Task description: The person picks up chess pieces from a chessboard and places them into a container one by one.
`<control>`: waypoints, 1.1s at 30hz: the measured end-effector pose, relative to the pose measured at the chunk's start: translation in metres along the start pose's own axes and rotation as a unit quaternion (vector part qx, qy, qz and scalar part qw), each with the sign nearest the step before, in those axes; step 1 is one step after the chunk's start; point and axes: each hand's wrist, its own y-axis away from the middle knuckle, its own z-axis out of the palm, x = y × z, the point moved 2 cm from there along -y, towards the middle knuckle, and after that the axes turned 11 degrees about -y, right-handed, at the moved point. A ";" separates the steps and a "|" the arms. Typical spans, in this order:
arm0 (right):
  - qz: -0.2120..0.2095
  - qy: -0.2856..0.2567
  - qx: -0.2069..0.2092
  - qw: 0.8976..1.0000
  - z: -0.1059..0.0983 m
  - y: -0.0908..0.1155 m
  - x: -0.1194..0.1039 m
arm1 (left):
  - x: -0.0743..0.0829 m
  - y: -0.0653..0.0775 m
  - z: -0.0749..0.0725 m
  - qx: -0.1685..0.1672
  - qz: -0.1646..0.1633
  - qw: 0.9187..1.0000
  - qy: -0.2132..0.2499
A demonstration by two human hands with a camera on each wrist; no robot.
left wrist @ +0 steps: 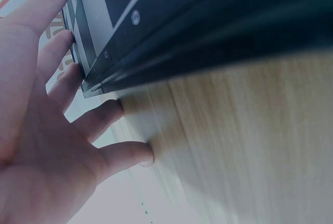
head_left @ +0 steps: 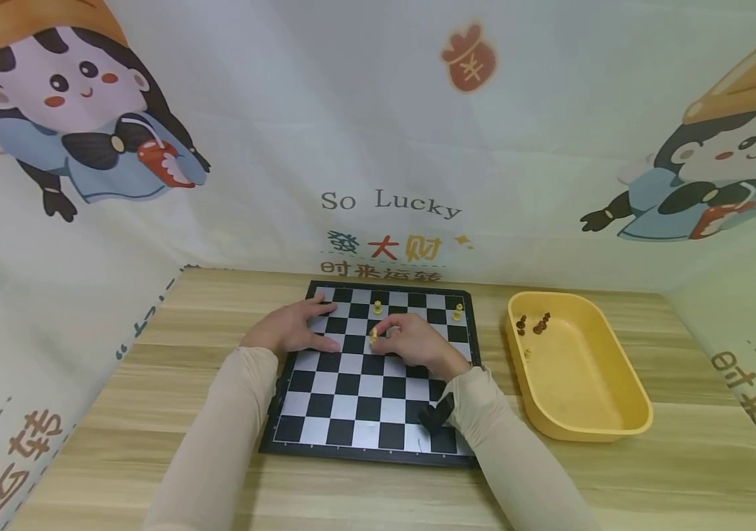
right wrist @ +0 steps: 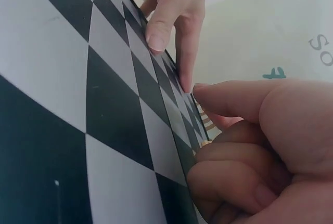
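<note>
A black-and-white chessboard [head_left: 331, 383] lies flat on the wooden table. With thumb and index finger my right hand [head_left: 417, 343] pinches a small yellow chess piece [head_left: 374, 335] over the board's middle; the right wrist view shows the other fingers curled into the palm. My left hand [head_left: 290, 328] rests at the board's left edge, thumb and index finger on the squares. Its outer fingers [left wrist: 127, 153] are spread and reach the table beside the frame. Farther back stand a second yellow piece [head_left: 378, 307] and a third yellow piece [head_left: 458, 312] near the right edge.
To the right of the board stands a yellow plastic tray [head_left: 639, 413]. Inside it, along the left side, are dark chess pieces [head_left: 541, 323] and a yellow piece [head_left: 527, 354]. A printed white cloth [head_left: 271, 147] hangs behind and beside the table.
</note>
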 end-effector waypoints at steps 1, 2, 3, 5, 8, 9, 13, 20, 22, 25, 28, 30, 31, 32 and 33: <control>0.000 0.001 0.000 1.000 0.000 0.001 -0.001 | 0.000 0.000 0.000 0.000 0.000 1.000 0.000; -0.001 0.002 0.000 1.000 0.000 0.002 -0.002 | 0.000 -0.001 0.000 0.000 0.000 1.000 0.000; -0.001 0.004 0.000 1.000 0.000 0.002 -0.003 | 0.000 -0.001 0.000 0.000 0.000 1.000 0.000; -0.005 0.012 0.000 1.000 -0.001 0.004 -0.004 | 0.000 -0.002 0.000 0.001 -0.001 1.000 0.000; -0.013 0.026 0.001 1.000 -0.003 0.007 -0.007 | 0.000 -0.003 0.000 0.000 -0.002 1.000 0.002; -0.015 0.031 0.002 0.999 -0.003 0.008 -0.007 | 0.000 -0.003 0.000 0.000 -0.002 1.000 0.003; -0.015 0.050 0.006 0.999 -0.006 0.010 -0.009 | -0.001 -0.004 0.001 -0.002 -0.005 1.000 0.009; -0.026 0.078 0.028 0.996 -0.013 0.014 -0.013 | -0.001 -0.005 0.001 0.002 -0.002 1.000 0.008; -0.028 0.078 0.030 0.996 -0.014 0.015 -0.014 | -0.001 -0.004 0.001 0.003 -0.003 1.000 0.008; -0.029 0.080 0.035 0.996 -0.017 0.017 -0.016 | -0.001 -0.004 0.001 0.003 -0.005 1.000 0.011; -0.032 0.087 0.045 0.995 -0.020 0.018 -0.016 | -0.001 -0.004 0.001 0.003 -0.004 1.000 0.012; -0.031 0.096 0.051 0.994 -0.023 0.021 -0.017 | -0.001 -0.004 0.001 0.004 -0.003 1.000 0.013; -0.028 0.095 0.052 0.994 -0.024 0.022 -0.017 | -0.001 -0.003 0.001 0.004 -0.002 1.000 0.012; -0.027 0.096 0.052 0.994 -0.025 0.023 -0.017 | -0.001 -0.003 0.001 0.004 -0.001 1.000 0.011; -0.024 0.096 0.052 0.994 -0.026 0.024 -0.017 | -0.001 -0.003 0.001 0.004 -0.002 1.000 0.011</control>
